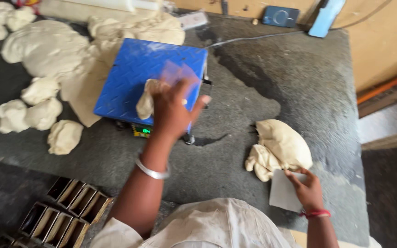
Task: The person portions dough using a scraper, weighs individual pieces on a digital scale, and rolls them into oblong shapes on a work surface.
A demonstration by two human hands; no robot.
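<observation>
Two bare arms reaching forward, apart from each other

The left hand is stretching far ahead, fingers curled in a grip, wrist bent down; the right hand is staying nearer the body, fingertips pinching.

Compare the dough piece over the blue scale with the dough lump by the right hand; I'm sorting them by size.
The dough piece is small, gripped by the left hand over the scale. The dough lump is much bigger, lying on the dark table beside the right hand. Both are pale and unbaked.
</observation>
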